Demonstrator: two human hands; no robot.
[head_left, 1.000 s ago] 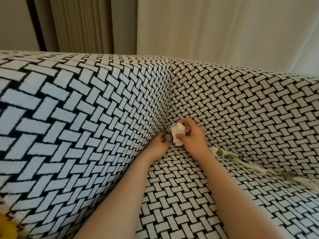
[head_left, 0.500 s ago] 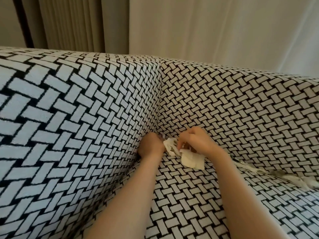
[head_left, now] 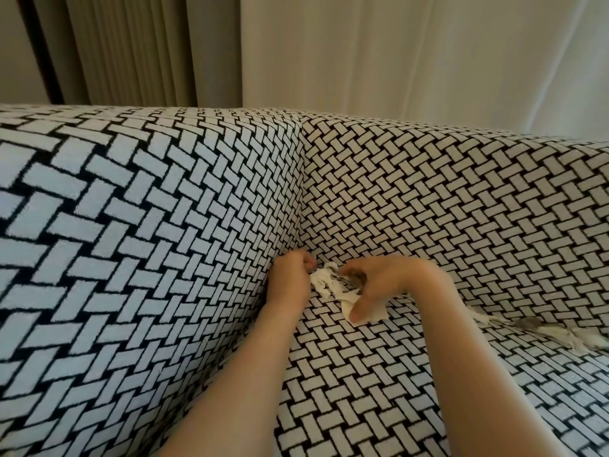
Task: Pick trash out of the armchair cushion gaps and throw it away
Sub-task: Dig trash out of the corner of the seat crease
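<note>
Crumpled white tissue, likely light, soft & tear-prone, sits at the armchair's back corner gap, right hand fingers pinching it w/ thumb, left hand curled shut beside it; best gathered as one wad.

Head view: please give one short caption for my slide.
Both hands, left hand and right hand, gather crumpled paper trash from the armchair corner gap.

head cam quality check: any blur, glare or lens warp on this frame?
Head view: soft, even daylight through the curtain, no glare or hard shadows; wide-angle warp bulges the armchair weave at left; both hands and the crumpled paper are slightly soft; the debris in the gap at right is blurry, kind unclear.
</note>
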